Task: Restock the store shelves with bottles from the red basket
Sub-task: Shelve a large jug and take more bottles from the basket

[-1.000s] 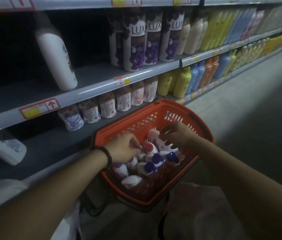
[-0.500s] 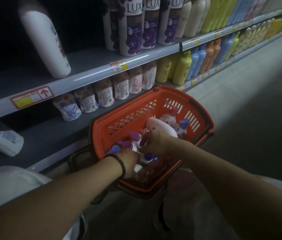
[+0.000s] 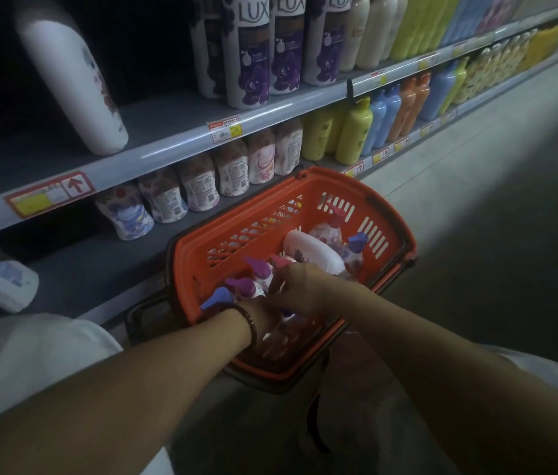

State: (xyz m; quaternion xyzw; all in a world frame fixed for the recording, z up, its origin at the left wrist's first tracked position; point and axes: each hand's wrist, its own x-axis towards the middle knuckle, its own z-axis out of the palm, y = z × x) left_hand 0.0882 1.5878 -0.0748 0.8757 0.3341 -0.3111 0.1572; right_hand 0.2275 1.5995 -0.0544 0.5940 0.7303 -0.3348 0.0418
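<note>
The red basket (image 3: 356, 186) stands on the floor against the lowest shelf. It holds several pump bottles with purple (image 3: 258, 267), pink and blue (image 3: 356, 240) caps, and a white bottle (image 3: 315, 252) lying on top. My right hand (image 3: 300, 286) reaches into the near end, its fingers curled down round a white pump bottle there. My left hand (image 3: 262, 315) is lower in the same corner, its fingers hidden under the right hand and the bottles. A row of white floral bottles (image 3: 198, 186) lines the bottom shelf (image 3: 82, 269) behind the basket.
Purple LUX bottles (image 3: 253, 63) and a leaning white bottle (image 3: 75, 80) stand on the shelf above. Another white bottle (image 3: 0, 282) lies at the far left of the bottom shelf. Yellow (image 3: 353, 132), blue and orange bottles fill the shelves rightward. The aisle floor (image 3: 493, 217) runs along the right.
My right hand came from the basket's far side to its near end. My left hand sank deeper among the bottles. The view dropped closer to the basket.
</note>
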